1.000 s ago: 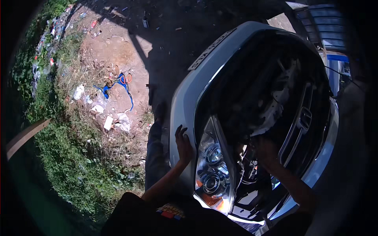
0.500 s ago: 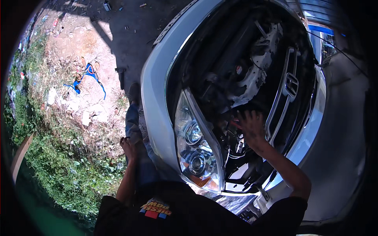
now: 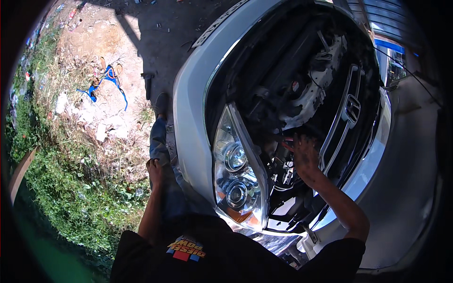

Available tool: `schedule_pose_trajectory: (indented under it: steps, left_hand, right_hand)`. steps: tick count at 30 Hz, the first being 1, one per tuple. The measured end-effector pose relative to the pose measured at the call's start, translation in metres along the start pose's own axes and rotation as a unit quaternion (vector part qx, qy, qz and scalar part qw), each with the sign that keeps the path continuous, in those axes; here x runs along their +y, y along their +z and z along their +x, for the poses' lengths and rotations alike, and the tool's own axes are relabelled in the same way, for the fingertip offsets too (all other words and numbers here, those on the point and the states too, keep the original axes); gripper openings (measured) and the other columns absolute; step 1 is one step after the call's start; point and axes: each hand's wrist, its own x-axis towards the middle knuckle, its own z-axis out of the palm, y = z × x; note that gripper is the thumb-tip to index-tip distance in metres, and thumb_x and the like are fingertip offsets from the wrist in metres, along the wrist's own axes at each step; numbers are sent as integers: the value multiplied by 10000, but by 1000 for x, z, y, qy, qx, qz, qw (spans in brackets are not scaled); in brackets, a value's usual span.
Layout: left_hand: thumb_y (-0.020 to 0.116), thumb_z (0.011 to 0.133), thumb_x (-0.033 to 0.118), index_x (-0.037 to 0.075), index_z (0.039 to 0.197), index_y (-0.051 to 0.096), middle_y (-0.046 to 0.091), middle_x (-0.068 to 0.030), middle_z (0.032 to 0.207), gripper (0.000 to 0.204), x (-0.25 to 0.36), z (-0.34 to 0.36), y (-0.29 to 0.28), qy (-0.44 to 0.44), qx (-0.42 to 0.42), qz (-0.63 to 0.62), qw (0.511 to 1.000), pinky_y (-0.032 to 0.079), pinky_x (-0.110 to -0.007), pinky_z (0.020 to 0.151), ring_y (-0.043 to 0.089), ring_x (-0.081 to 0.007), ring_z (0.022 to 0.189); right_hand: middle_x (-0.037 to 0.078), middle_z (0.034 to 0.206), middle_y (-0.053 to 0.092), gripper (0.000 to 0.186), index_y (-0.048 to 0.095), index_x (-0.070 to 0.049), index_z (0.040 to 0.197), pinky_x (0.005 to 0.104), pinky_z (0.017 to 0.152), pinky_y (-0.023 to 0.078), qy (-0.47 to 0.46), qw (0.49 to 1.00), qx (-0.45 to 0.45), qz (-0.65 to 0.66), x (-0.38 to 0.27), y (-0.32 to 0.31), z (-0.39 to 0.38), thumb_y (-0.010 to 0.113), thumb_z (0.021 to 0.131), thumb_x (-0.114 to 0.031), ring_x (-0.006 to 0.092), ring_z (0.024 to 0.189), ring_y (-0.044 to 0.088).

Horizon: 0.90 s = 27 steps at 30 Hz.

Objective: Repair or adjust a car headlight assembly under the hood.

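My right hand [image 3: 306, 159] reaches over the front of a white car's engine bay, behind the grille [image 3: 343, 113]. Its fingers are stretched out, apart from a firm grip. Beside the fingertips lies a small red object [image 3: 287, 145], perhaps a tool handle; its kind is unclear. Wires and a connector [image 3: 287, 175] show below the hand. My left hand [image 3: 155, 170] hangs low in front of my jeans leg [image 3: 159, 141], fingers curled, a small dark spot at their tips. Whatever it may hold is too small to make out.
Close to my body is the car's headlight [image 3: 237, 174], with the fender [image 3: 188, 118] left of it. A large grey bumper-like panel [image 3: 401, 188] stands at the right. Weeds [image 3: 80, 203], litter and a blue strap [image 3: 111, 78] cover the ground at left.
The view has shifted slightly. My right hand has drawn back a little toward me, its fingers less spread. My left hand stays low by my leg.
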Motion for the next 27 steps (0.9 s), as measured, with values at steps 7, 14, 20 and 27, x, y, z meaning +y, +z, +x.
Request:
schedule_pose_trajectory:
  steps: [7,14,20,27]
  left_hand:
    - [425,979,251,-53,1116,613,498,-270,1209,383,-4,1,-4,-17,2,-11,1000,401,-440,999,489,-418,1156]
    - [420,978,261,-50,1145,596,504,-265,1211,394,4,0,-6,-24,-8,-4,1000,407,-441,993,497,-421,1153]
    - [416,993,300,-48,1187,579,505,-286,1217,430,13,-4,0,-26,-27,48,998,447,-471,946,540,-451,1100]
    - [426,998,291,-60,1189,562,493,-292,1243,422,19,-4,1,-11,-9,67,998,471,-491,919,566,-467,1056]
  right_hand:
    - [234,1133,530,529,501,93,1241,584,966,380,-82,990,-96,-62,-8,-30,9,599,752,-85,385,1044,525]
    - [188,1011,604,249,656,30,941,458,872,427,-11,998,42,39,-2,11,8,596,755,-124,305,972,550]
    - [187,850,608,244,647,34,914,483,762,442,-166,984,65,-4,11,3,18,606,731,-122,312,880,549]
    - [159,752,597,239,626,-17,901,483,644,477,-150,983,103,14,20,-2,27,684,820,-234,353,757,606]
